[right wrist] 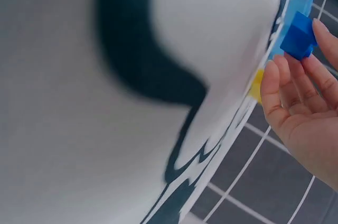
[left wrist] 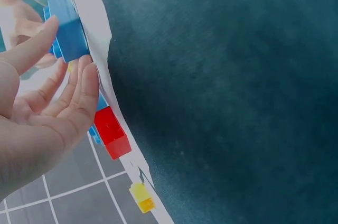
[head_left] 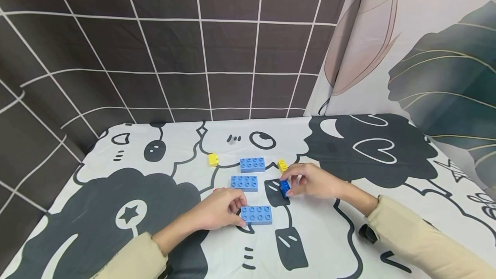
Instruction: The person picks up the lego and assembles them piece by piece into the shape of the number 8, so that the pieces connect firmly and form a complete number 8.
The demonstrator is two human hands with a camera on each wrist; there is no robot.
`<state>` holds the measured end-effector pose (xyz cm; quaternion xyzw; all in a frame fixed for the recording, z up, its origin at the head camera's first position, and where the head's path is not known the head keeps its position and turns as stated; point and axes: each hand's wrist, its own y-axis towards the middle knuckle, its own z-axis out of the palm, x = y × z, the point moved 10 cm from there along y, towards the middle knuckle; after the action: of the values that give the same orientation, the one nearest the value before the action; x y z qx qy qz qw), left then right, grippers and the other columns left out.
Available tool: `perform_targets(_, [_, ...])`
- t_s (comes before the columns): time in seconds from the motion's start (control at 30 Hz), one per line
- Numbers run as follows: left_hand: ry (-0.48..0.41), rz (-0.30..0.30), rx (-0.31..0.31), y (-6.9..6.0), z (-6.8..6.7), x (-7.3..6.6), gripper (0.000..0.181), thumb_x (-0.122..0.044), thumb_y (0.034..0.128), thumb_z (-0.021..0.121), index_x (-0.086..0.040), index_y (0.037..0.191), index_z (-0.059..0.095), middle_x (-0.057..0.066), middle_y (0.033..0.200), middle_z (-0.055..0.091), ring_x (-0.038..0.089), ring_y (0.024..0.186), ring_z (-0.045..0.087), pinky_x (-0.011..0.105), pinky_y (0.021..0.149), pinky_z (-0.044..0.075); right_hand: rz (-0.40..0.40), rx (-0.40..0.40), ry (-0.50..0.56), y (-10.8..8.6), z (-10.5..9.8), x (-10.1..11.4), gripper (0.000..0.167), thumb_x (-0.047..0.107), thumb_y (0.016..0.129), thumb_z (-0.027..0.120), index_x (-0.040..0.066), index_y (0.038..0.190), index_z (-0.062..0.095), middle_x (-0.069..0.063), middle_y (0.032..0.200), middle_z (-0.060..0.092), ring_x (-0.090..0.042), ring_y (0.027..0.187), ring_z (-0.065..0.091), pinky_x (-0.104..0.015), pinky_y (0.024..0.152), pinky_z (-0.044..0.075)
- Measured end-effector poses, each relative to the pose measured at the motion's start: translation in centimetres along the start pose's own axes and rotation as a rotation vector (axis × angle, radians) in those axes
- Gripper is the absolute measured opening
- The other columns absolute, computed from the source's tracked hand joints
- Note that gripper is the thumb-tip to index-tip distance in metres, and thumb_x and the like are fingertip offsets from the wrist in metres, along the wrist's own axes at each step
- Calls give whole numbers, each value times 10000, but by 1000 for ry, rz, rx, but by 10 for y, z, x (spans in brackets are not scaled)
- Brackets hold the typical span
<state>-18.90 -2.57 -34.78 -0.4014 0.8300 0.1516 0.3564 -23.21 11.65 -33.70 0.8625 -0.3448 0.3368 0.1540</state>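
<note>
My left hand (head_left: 220, 210) grips the left end of the nearest light blue building brick (head_left: 257, 215), which lies on the cloth with its studs up. In the left wrist view the thumb and fingers sit on opposite sides of that brick (left wrist: 67, 28). My right hand (head_left: 315, 181) pinches a small dark blue brick (head_left: 284, 188) between thumb and fingers, right of the middle light blue brick (head_left: 244, 183). A yellow brick (head_left: 282, 166) lies just beyond the right hand. Behind the left hand a red brick (left wrist: 112, 133) is mostly hidden in the head view.
Another light blue brick (head_left: 252, 165) lies farther back, and a small yellow brick (head_left: 213, 159) to its left. The cloth (head_left: 325, 244) has black-and-white cartoon drawings. A dark grid-patterned curtain (head_left: 228, 46) hangs behind, with a leaf-patterned one (head_left: 445, 68) at the right.
</note>
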Motion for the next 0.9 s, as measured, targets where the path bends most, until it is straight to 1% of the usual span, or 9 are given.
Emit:
perform_targets(0.13, [12,-7,-8,0,-1,1,290,-99,671,796,-66,852,572,-31,737,529,125,692,502,233,638,426,-33,-6,35,0,6,18,301,143,772,730,15,1028,636,15,914,585,-96,748,534,-241,671,486])
perform_targets(0.27, [13,-19,-6,1,-1,2,289,-100,674,796,-67,853,572,-30,736,529,134,690,500,237,630,424,-85,-13,53,0,16,36,291,157,784,721,16,1025,637,35,893,581,-131,763,545,-245,669,495])
perform_targets(0.4, [19,-28,-5,2,-1,3,281,-99,679,794,-70,853,575,-29,731,534,135,686,503,238,626,425,-108,-15,74,-1,24,48,271,165,789,717,28,1008,640,54,862,559,-135,761,531,-238,658,488])
perform_targets(0.47, [19,-27,-4,2,-1,3,281,-99,678,794,-69,853,576,-27,730,535,135,685,503,239,624,425,-115,-15,66,-2,29,51,265,170,788,718,38,1003,637,64,858,546,-122,757,522,-228,654,484])
perform_targets(0.7, [16,-30,8,2,0,2,283,-107,683,793,-67,859,575,-29,732,533,134,681,499,242,622,427,-134,-48,-15,-2,36,55,247,174,784,723,52,975,626,58,817,536,-90,727,508,-214,628,466])
perform_targets(0.9, [16,-40,9,2,-1,2,278,-102,684,792,-67,857,576,-27,727,532,138,681,501,242,621,427,-140,-76,-14,-2,37,55,237,151,770,734,50,953,621,47,782,557,-85,708,531,-216,620,478])
